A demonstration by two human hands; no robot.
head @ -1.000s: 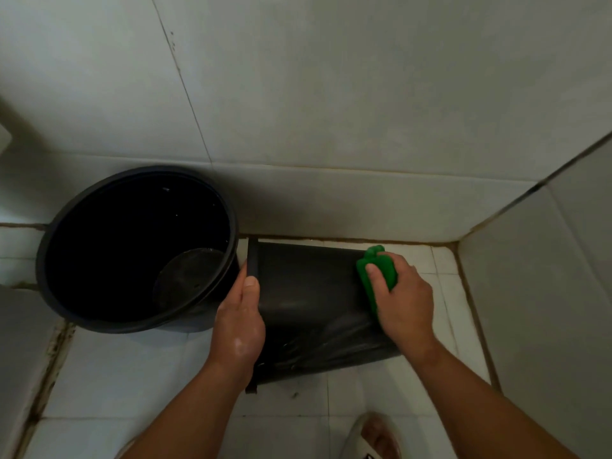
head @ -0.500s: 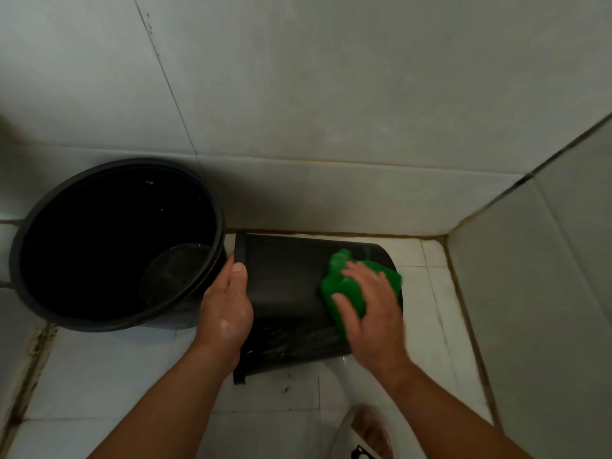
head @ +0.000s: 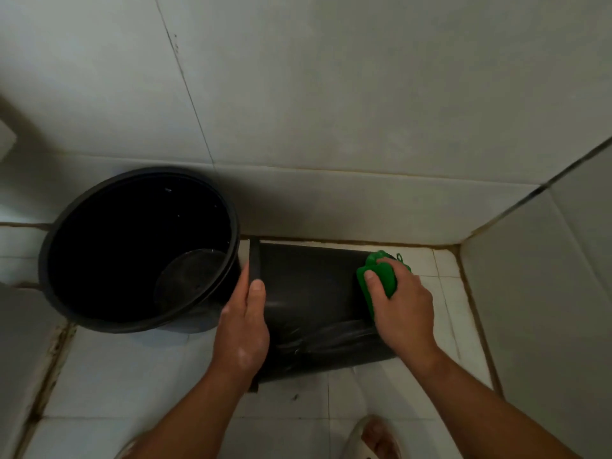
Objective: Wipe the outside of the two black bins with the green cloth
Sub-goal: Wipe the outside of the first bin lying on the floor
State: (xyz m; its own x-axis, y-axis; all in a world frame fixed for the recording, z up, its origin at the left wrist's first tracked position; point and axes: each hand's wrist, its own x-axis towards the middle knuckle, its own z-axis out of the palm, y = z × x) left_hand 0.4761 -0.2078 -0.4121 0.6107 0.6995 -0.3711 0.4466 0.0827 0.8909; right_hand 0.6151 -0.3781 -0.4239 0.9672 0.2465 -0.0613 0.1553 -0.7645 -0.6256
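Observation:
A black bin (head: pixel 314 293) lies on its side on the white floor tiles, rim to the left, base to the right. My left hand (head: pixel 243 329) grips its rim, thumb on the wet outer wall. My right hand (head: pixel 402 313) holds the bunched green cloth (head: pixel 381 276) and presses it on the bin's wall near the base end. The second black bin (head: pixel 76 223), round and larger, stands upright just to the left, touching the lying bin's rim; its inside is dark and wet.
Tiled walls close in behind (head: pixel 331 111) and on the right (head: pixel 546 293), forming a corner by the bin's base. A raised grey ledge (head: pixel 23 342) runs along the left. My sandalled foot (head: pixel 374 438) is at the bottom edge.
My right hand slid the cloth left along the bin's wall toward its middle, then back right to the base end. My left hand kept its grip on the rim.

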